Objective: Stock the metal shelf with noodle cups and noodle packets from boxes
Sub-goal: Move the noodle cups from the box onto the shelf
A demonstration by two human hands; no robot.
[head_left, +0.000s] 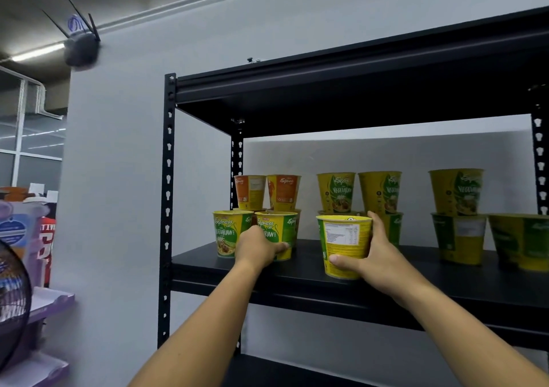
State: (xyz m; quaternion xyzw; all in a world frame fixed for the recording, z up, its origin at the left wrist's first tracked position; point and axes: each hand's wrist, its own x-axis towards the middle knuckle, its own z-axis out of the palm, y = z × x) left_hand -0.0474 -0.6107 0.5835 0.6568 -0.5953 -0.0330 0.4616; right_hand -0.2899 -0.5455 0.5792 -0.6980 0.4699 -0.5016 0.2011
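The right hand (378, 253) is curling thumb and fingers round a lidded yellow noodle cup (344, 238) at the black metal shelf's (306, 257) front edge. At its 9 o'clock, the left hand (257, 247) is gripping a vegetarian cup (276, 229). Stacked cups (335, 192) are standing toward 12 o'clock, before a grey wall (118, 178).

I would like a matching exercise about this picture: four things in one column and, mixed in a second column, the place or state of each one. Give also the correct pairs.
Things:
1. left hand
2. right hand
3. orange cups
4. fan

Places or states:
A. at the picture's left edge
B. grips the cup with small print facing the camera
C. stacked at the back left of the shelf
D. grips the second cup from the left in front

Pairs: 1-D, 2-B, 3-C, 4-A
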